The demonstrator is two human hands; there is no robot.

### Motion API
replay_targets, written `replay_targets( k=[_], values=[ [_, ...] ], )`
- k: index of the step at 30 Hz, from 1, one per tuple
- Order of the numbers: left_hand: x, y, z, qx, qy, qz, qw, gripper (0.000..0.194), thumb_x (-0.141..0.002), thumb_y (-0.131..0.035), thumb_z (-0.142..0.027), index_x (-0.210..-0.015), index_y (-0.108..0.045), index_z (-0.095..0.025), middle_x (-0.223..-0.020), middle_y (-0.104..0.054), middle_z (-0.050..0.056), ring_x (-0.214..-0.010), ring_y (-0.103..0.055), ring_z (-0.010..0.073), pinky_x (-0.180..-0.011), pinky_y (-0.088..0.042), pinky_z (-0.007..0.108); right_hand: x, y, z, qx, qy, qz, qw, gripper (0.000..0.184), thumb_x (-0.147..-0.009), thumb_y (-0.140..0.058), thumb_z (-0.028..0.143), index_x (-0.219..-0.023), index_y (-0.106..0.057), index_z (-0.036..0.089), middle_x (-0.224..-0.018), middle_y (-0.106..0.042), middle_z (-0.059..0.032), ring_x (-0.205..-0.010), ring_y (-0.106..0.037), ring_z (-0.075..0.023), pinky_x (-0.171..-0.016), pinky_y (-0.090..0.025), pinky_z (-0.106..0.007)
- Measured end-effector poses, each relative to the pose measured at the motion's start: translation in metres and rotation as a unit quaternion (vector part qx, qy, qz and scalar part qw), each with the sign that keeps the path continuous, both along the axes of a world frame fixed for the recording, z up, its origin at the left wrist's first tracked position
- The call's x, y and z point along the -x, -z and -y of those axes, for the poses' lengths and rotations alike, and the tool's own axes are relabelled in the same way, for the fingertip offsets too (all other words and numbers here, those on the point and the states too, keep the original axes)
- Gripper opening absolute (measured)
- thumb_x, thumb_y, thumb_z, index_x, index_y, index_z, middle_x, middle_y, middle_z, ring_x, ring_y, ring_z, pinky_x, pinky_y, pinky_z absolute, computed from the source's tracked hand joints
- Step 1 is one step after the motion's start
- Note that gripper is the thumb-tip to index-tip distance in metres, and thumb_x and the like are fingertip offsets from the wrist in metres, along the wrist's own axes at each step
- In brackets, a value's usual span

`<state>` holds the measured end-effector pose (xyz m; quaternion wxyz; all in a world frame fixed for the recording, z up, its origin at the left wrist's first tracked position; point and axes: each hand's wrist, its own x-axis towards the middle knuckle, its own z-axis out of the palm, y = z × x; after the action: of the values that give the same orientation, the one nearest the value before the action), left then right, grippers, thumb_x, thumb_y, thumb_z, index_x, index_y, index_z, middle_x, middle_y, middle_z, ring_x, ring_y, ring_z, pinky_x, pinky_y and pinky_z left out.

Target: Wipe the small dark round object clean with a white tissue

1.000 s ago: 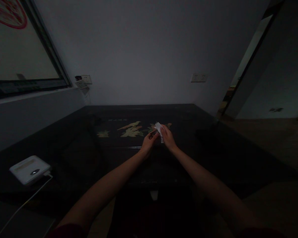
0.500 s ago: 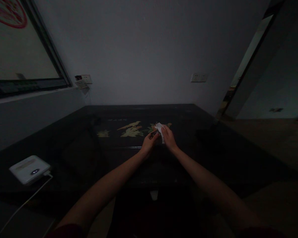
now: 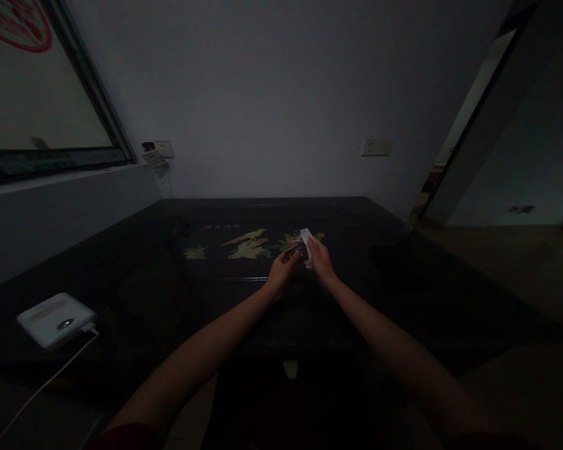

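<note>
Both hands meet over the middle of a dark glossy table (image 3: 244, 312). My left hand (image 3: 282, 269) is closed on a small dark object (image 3: 301, 252) with a shiny spot; its kind is too dim to make out. Close beside it, my right hand (image 3: 321, 259) pinches a crumpled white tissue (image 3: 306, 240) against or right next to that object. Part of the tissue hangs below the right fingers. Whether the tissue touches the object I cannot tell.
A white box-shaped device (image 3: 56, 320) with a plugged-in cable (image 3: 47, 384) stands at the table's left. Painted birds and flowers (image 3: 248, 245) decorate the tabletop. Behind it rises a wall with sockets (image 3: 376, 147); a window (image 3: 42, 94) is at upper left.
The right hand and the tissue have shifted slightly, the tissue now standing more upright and a little to the right. The left hand has hardly moved.
</note>
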<state>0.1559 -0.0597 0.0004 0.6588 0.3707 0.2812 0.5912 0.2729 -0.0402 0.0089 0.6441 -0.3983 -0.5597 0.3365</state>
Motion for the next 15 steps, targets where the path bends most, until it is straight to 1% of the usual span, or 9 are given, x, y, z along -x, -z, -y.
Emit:
replay_targets(
  k=[3,5,6,8,10,13,15],
  values=[
    [-0.001,-0.001,0.001,-0.01,0.002,0.007,1.0,0.033,-0.066,-0.08,-0.03,-0.09,-0.067,-0.012,-0.097,-0.071,0.008,-0.088,-0.067,0.0153,-0.1,-0.045,0.036,0.0,0.003,-0.004,0.056,-0.021,-0.07,0.996,0.053,-0.074,-0.055,0.066,-0.092,-0.065,0.018,-0.082,-0.068,-0.0044,-0.076,-0.062,-0.0213,-0.07,-0.048,-0.032],
    [-0.001,-0.001,0.001,-0.009,0.0,0.008,1.0,0.032,-0.067,-0.08,-0.03,-0.09,-0.067,-0.012,-0.097,-0.071,0.008,-0.088,-0.066,0.0152,-0.099,-0.045,0.036,0.001,0.003,-0.004,0.061,-0.015,-0.078,0.995,0.053,-0.074,-0.055,0.066,-0.092,-0.065,0.018,-0.083,-0.069,-0.0051,-0.075,-0.062,-0.0216,-0.069,-0.048,-0.032],
    [-0.001,-0.001,0.001,-0.005,-0.002,0.005,1.0,0.032,-0.067,-0.08,-0.03,-0.091,-0.067,-0.012,-0.096,-0.071,0.008,-0.087,-0.066,0.0151,-0.099,-0.045,0.036,0.002,0.002,-0.003,0.052,-0.006,-0.066,0.996,0.053,-0.075,-0.054,0.067,-0.092,-0.065,0.018,-0.084,-0.069,-0.0055,-0.076,-0.062,-0.0219,-0.07,-0.049,-0.032],
    [-0.001,0.0,0.001,0.002,-0.006,-0.002,1.0,0.034,-0.066,-0.08,-0.03,-0.092,-0.066,-0.012,-0.094,-0.071,0.007,-0.086,-0.066,0.015,-0.098,-0.045,0.035,0.003,0.0,0.0,0.012,0.014,-0.019,1.0,0.053,-0.078,-0.051,0.067,-0.093,-0.065,0.019,-0.088,-0.069,-0.0063,-0.082,-0.062,-0.0227,-0.075,-0.049,-0.034],
    [0.0,0.001,0.0,-0.003,-0.003,-0.004,1.0,0.036,-0.065,-0.081,-0.031,-0.093,-0.066,-0.013,-0.095,-0.071,0.007,-0.089,-0.066,0.0155,-0.096,-0.045,0.034,0.005,-0.003,0.006,-0.045,0.028,0.039,0.998,0.052,-0.084,-0.044,0.066,-0.097,-0.065,0.02,-0.097,-0.069,-0.0074,-0.092,-0.062,-0.0235,-0.086,-0.047,-0.036],
    [0.0,0.003,-0.002,-0.017,0.001,0.001,1.0,0.04,-0.064,-0.081,-0.033,-0.096,-0.065,-0.015,-0.099,-0.071,0.007,-0.094,-0.065,0.0164,-0.094,-0.046,0.031,0.007,-0.009,0.017,-0.124,0.03,0.118,0.985,0.049,-0.092,-0.035,0.059,-0.105,-0.065,0.022,-0.113,-0.065,-0.0091,-0.11,-0.058,-0.0237,-0.1,-0.04,-0.039],
    [0.0,0.003,-0.003,-0.02,-0.006,-0.002,1.0,0.041,-0.063,-0.081,-0.032,-0.096,-0.065,-0.015,-0.099,-0.07,0.007,-0.093,-0.065,0.016,-0.093,-0.046,0.03,0.007,-0.011,0.02,-0.149,0.032,0.157,0.976,0.045,-0.093,-0.036,0.055,-0.108,-0.065,0.023,-0.121,-0.062,-0.0092,-0.118,-0.054,-0.0234,-0.104,-0.037,-0.04]
  ],
)
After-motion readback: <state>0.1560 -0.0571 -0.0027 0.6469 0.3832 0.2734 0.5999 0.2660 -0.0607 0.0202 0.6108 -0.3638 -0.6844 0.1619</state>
